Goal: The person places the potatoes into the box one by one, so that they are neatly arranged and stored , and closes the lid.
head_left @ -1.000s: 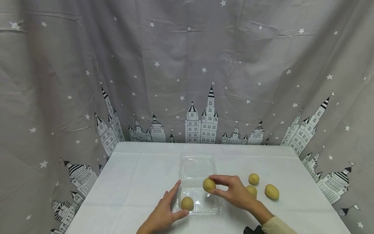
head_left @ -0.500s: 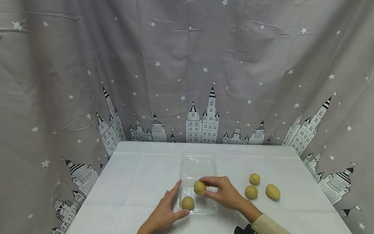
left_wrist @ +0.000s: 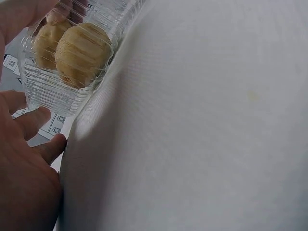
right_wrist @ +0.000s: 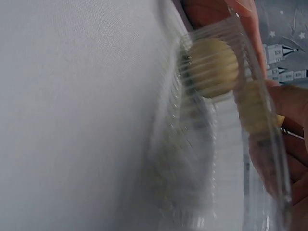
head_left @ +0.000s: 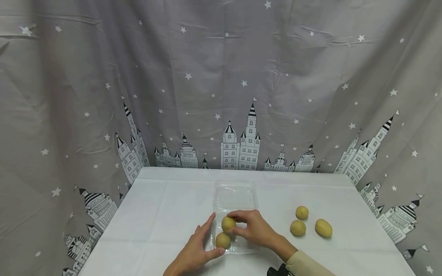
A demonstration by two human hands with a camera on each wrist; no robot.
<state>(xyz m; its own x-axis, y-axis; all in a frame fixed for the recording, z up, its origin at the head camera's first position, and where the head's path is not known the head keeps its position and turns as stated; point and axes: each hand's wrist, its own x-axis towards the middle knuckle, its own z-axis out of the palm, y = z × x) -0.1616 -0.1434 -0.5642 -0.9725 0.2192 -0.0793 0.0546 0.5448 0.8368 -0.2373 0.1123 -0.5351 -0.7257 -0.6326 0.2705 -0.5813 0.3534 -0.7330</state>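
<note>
1. While the right hand (head_left: 253,229) reaches into the clear plastic container (head_left: 236,199), its fingers and thumb are curled round a small yellow-brown potato (head_left: 228,223), pinching it just above the tray floor.
2. A second potato (head_left: 222,240) lies in the near-left corner of the tray half, just beside the held one; whether the two touch cannot be told.
3. The left hand (head_left: 193,253) rests on the white tablecloth (head_left: 165,214) with straight fingers laid along the container's left wall and the thumb at its near edge. It grips nothing.
4. The container sits at the table's middle with its lid half lying open on the far side.
5. Three loose potatoes (head_left: 302,212) (head_left: 297,227) (head_left: 323,228) lie on the cloth to the right, well apart from the container.
6. The left wrist view shows both boxed potatoes (left_wrist: 82,53) through the ribbed wall.
7. A grey curtain (head_left: 221,76) printed with stars and castles hangs behind the table.
</note>
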